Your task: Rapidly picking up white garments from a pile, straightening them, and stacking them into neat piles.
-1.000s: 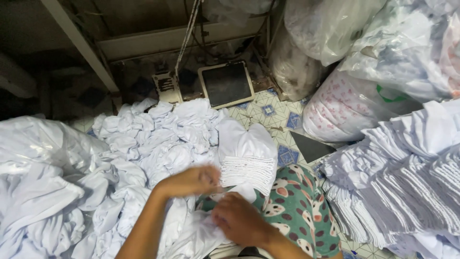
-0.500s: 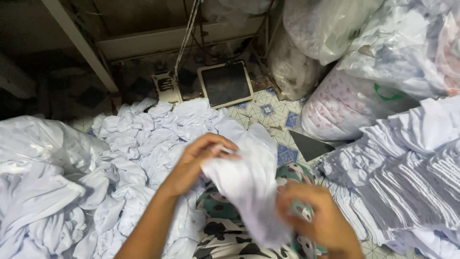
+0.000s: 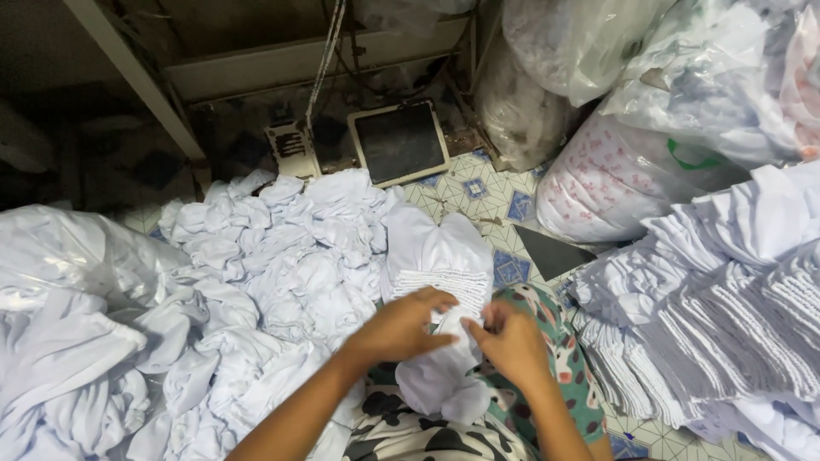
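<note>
Small white garment piece (image 3: pixel 444 376) lies on the lap, long axis running away from the body, top end touching the neat stack of folded white pieces (image 3: pixel 440 256) just ahead. Left hand (image 3: pixel 400 324) rests flat over its upper left part, fingers extended, pressing rather than gripping. Right hand (image 3: pixel 511 341) pinches its upper right edge, just beside the left; both equally near

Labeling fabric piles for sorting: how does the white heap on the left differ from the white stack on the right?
The left heap is crumpled and jumbled, pieces bunched at random; the right stack is layered flat, edges lined up in rows. The left heap lies next to the left hand; the right stack sits beyond the right hand, untouched. Both are white cloth pieces resting low near the tiled floor.
</note>
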